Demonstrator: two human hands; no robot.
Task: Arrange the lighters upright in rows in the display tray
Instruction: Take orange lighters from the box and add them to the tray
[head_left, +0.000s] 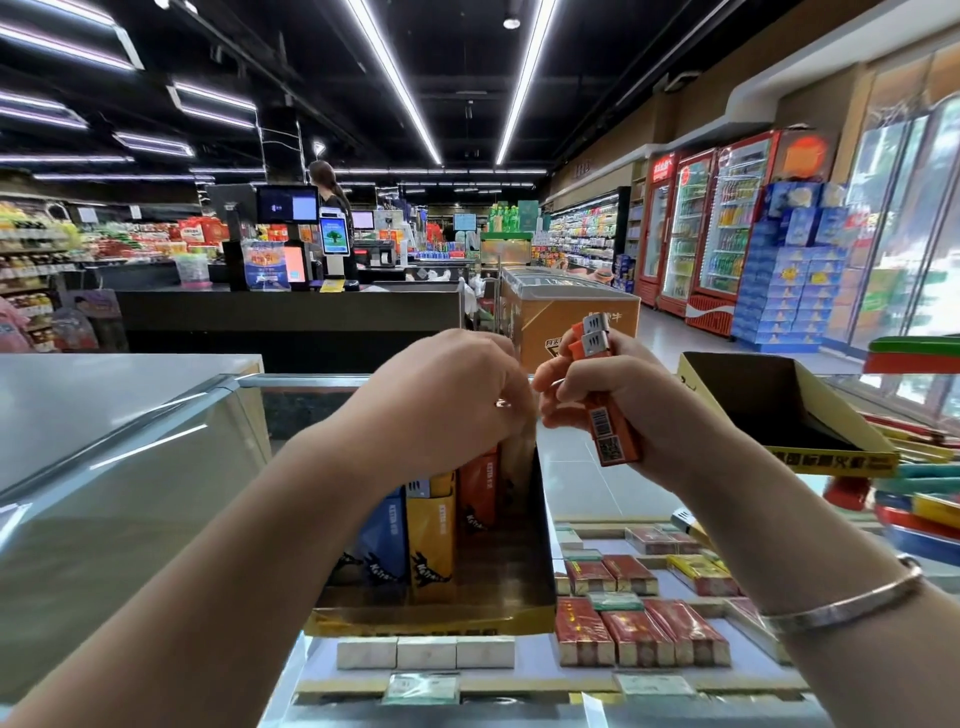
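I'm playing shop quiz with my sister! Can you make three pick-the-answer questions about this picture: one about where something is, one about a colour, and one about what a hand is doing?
1. Where does the display tray sit?
A. on the glass counter
B. on the floor
C. on a fridge

2. What colour are the lighters in the right hand?
A. green
B. orange
C. white

3. What is the left hand doing?
A. lying flat on the counter
B. pointing at the ceiling
C. reaching into the tray with curled fingers

Answers:
1 A, the tray rests on the glass counter, with packs showing beneath it.
2 B, their bodies are orange with silver tops.
3 C, its fingers curl down over the standing lighters in the tray; what it pinches is hidden.
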